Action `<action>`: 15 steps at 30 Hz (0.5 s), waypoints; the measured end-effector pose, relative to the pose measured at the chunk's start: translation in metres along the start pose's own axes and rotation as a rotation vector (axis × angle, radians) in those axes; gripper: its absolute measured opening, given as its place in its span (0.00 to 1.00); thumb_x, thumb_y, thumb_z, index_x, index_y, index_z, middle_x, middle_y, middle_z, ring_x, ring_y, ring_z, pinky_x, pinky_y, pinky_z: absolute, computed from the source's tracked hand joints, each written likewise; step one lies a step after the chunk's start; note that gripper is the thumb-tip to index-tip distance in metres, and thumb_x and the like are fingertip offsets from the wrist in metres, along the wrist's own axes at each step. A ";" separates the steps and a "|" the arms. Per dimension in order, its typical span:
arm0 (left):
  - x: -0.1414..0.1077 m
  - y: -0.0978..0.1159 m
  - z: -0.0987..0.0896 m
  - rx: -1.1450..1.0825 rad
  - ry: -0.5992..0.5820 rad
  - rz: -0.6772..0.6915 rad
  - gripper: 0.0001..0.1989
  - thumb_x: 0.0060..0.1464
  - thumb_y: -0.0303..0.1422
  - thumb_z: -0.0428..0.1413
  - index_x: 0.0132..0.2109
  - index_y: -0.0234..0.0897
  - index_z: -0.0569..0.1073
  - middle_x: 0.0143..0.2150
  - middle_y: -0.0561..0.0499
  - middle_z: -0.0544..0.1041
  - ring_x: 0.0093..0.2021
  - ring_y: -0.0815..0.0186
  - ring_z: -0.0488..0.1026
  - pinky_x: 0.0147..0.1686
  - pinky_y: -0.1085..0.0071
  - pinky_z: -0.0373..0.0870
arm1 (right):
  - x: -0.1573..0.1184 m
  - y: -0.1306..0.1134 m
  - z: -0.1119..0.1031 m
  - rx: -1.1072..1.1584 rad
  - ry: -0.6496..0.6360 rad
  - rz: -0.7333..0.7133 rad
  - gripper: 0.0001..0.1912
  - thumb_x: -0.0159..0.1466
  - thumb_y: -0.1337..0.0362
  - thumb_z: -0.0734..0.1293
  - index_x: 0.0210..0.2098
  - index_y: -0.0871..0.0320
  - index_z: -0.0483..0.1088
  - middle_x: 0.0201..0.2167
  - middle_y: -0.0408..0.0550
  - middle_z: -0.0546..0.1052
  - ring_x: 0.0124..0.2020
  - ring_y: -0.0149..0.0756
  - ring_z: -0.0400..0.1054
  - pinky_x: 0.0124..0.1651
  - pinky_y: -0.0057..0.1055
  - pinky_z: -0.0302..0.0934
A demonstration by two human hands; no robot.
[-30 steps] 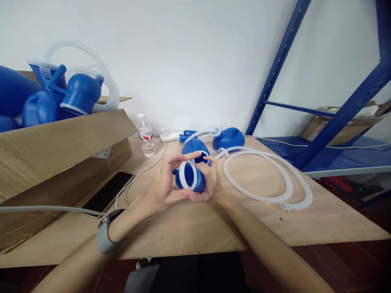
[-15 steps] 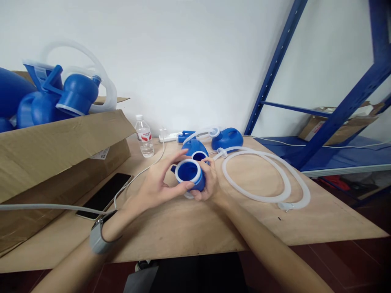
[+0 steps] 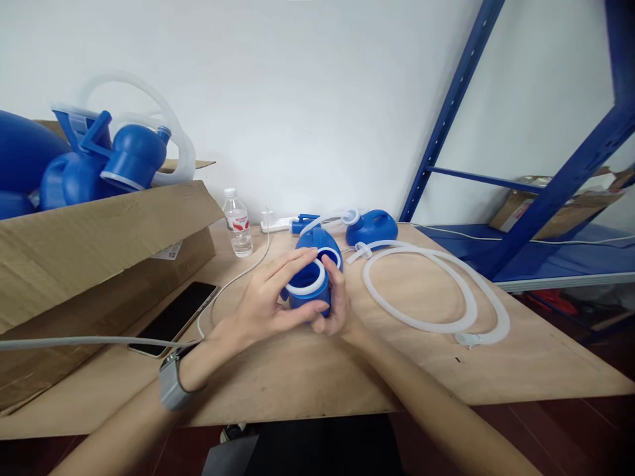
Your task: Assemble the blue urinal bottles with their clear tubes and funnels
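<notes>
A blue plastic cup-shaped piece (image 3: 308, 299) with a white ring (image 3: 303, 289) around its mouth is between my two hands, its opening tilted up toward me. My left hand (image 3: 272, 294) lies across the rim, fingers over the far side and thumb along the near side. Wrapped around the cup's right side is my right hand (image 3: 336, 301), its thumb up near the rim. Just behind stands a blue jug-like bottle (image 3: 317, 239), its white-rimmed mouth facing me. My fingers partly hide the cup's inside and handle.
A cardboard box (image 3: 109, 238) of blue bottles stands at left, near a phone (image 3: 173, 318) and water bottle (image 3: 239, 228). A coiled clear hose (image 3: 421, 324) lies right, below another blue bottle (image 3: 372, 228). A power strip (image 3: 278, 225) sits by the wall; blue shelving (image 3: 461, 254) stands right.
My left hand has moved right and over the cup's rim, its fingers now covering part of the opening. My right hand still grips the cup's side. The view has shifted slightly.
</notes>
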State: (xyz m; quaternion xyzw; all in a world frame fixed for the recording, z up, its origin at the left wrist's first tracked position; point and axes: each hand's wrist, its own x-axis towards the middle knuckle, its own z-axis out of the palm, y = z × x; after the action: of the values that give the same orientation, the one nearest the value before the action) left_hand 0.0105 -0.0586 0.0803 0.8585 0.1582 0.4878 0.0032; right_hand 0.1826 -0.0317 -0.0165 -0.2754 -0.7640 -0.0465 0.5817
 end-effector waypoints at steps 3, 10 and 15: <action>-0.001 -0.001 0.006 0.022 0.057 -0.039 0.31 0.59 0.38 0.64 0.67 0.40 0.68 0.60 0.40 0.77 0.60 0.53 0.75 0.60 0.55 0.74 | 0.002 -0.007 0.000 0.078 0.109 0.004 0.42 0.65 0.47 0.65 0.71 0.56 0.48 0.63 0.61 0.70 0.60 0.61 0.71 0.55 0.46 0.74; -0.001 0.001 0.013 0.018 0.062 -0.091 0.28 0.59 0.34 0.61 0.66 0.39 0.68 0.59 0.39 0.76 0.60 0.54 0.75 0.59 0.56 0.73 | 0.002 -0.007 0.001 0.051 0.080 -0.036 0.45 0.65 0.48 0.64 0.74 0.59 0.43 0.65 0.63 0.68 0.57 0.61 0.73 0.51 0.46 0.76; 0.000 0.002 0.015 0.014 0.082 -0.072 0.25 0.59 0.34 0.60 0.63 0.39 0.69 0.57 0.39 0.76 0.58 0.53 0.75 0.57 0.56 0.74 | 0.002 -0.005 0.000 0.058 0.091 -0.083 0.45 0.65 0.48 0.63 0.75 0.57 0.42 0.66 0.61 0.67 0.56 0.60 0.74 0.49 0.44 0.77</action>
State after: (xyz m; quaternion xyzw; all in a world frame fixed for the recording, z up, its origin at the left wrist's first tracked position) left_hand 0.0231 -0.0581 0.0728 0.8315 0.1924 0.5211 0.0084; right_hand 0.1802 -0.0350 -0.0137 -0.2241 -0.7487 -0.0609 0.6210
